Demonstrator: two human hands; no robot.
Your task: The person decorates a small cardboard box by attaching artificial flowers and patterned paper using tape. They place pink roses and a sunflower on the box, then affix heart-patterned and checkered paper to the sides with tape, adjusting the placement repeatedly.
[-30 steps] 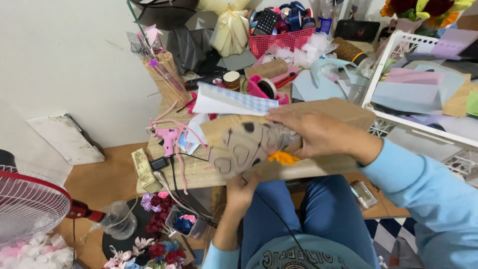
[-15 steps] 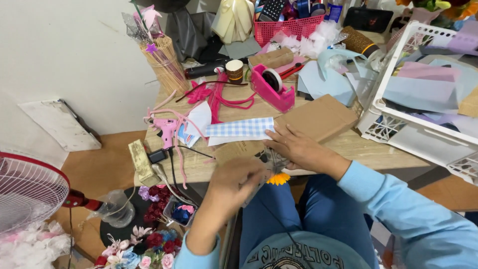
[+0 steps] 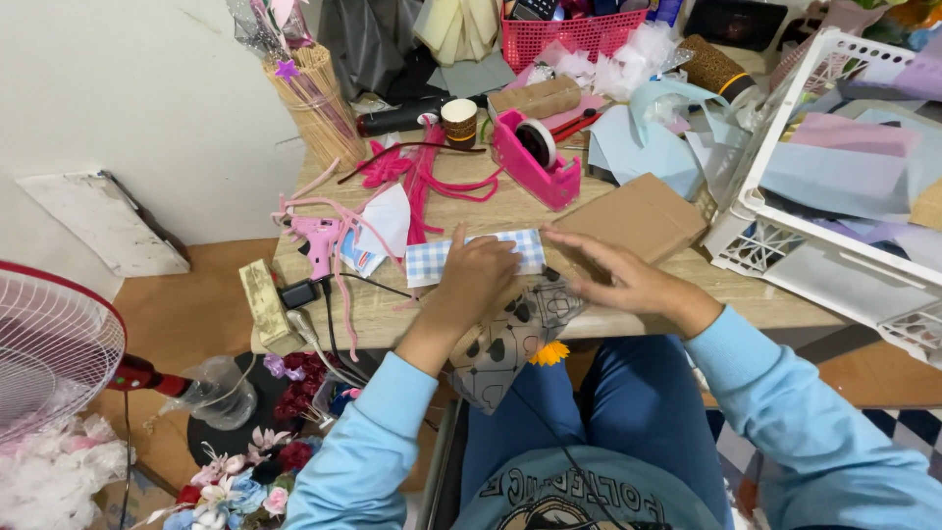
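Pressing down flat, left hand (image 3: 478,277) sat on a blue-and-white checked paper strip (image 3: 432,263) at the near edge of the wooden table (image 3: 491,211). Fingers were loosely curled, palm down, pinning the strip rather than pinching it. Right hand (image 3: 613,275) lay just beside it, fingers stretched nearly straight, resting on a translucent sheet with dark heart prints (image 3: 510,339); couldn't tell if the thumb gripped anything underneath.

Sheet hung off the table edge toward the person's lap, an orange flower (image 3: 549,353) showing just below it. Checked strip partly overlapped the sheet's top.

Progress, as a judgement: strip and sheet were laid together and being lined up, nothing yet taped or glued that I could see. Pink tape dispenser (image 3: 535,162) stood untouched further back, pink glue gun (image 3: 316,240) lay to the left, well apart from both hands. Brown cardboard box (image 3: 638,211) touched the right fingertips' side. Fixing and wrapping looked left to do.
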